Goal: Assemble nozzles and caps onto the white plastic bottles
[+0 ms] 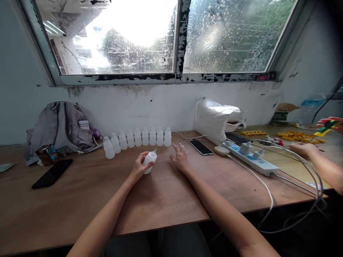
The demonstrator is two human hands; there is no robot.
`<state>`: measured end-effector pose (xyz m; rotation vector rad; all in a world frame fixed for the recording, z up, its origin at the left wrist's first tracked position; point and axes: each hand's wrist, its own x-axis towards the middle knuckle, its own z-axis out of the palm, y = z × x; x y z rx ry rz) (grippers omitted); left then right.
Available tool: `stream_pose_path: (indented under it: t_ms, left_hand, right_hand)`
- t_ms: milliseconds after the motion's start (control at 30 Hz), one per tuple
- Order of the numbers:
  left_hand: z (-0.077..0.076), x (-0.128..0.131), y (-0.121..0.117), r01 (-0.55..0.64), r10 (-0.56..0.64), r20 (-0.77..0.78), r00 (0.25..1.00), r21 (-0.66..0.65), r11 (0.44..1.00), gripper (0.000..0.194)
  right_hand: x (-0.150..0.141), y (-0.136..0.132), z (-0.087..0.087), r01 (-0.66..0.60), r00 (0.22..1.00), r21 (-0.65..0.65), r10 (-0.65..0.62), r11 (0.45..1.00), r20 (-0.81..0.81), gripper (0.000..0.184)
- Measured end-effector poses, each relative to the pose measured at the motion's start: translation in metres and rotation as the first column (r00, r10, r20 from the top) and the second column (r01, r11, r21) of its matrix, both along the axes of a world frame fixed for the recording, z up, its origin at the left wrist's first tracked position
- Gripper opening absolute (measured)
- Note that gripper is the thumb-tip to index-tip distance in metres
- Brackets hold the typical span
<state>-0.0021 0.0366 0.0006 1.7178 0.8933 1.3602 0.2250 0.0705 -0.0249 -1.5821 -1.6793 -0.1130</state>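
My left hand (139,167) is closed around a small translucent white bottle (150,159), held just above the wooden table (166,196). My right hand (180,157) hovers beside it with fingers spread and nothing in them; a ring shows on one finger. Behind the hands, several matching white bottles (138,138) stand in a curved row near the wall.
A grey backpack (60,126) and a black phone (52,173) lie at the left. A second phone (200,147), a white bag (215,119) and a power strip (249,157) with cables sit at the right. Another person's hands (328,125) handle coloured pieces at the far right.
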Motion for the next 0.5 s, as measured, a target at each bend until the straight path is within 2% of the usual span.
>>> stream_pose_path:
  t_ms: [100,233,400,500]
  left_hand:
    - [-0.002,0.0,-0.002,0.023,-0.026,-0.101,0.995,-0.036,0.999,0.052]
    - [-0.002,-0.001,-0.004,0.001,-0.007,-0.217,0.976,-0.024,1.0,0.047]
    - [-0.004,-0.003,-0.004,-0.013,0.018,-0.259,0.966,0.019,1.0,0.039]
    - [-0.005,-0.002,-0.002,-0.043,0.072,-0.269,0.961,0.111,0.993,0.037]
  right_hand:
    - [0.028,0.011,-0.005,0.167,0.986,-0.122,-0.169,0.978,-0.001,0.055]
    - [0.046,0.017,-0.011,0.187,0.979,-0.256,-0.202,0.948,-0.033,0.049]
    - [0.044,0.018,-0.011,0.014,0.967,-0.139,-0.049,0.99,-0.251,0.043]
    - [0.039,0.017,-0.008,-0.011,0.945,-0.093,-0.02,0.996,-0.327,0.041]
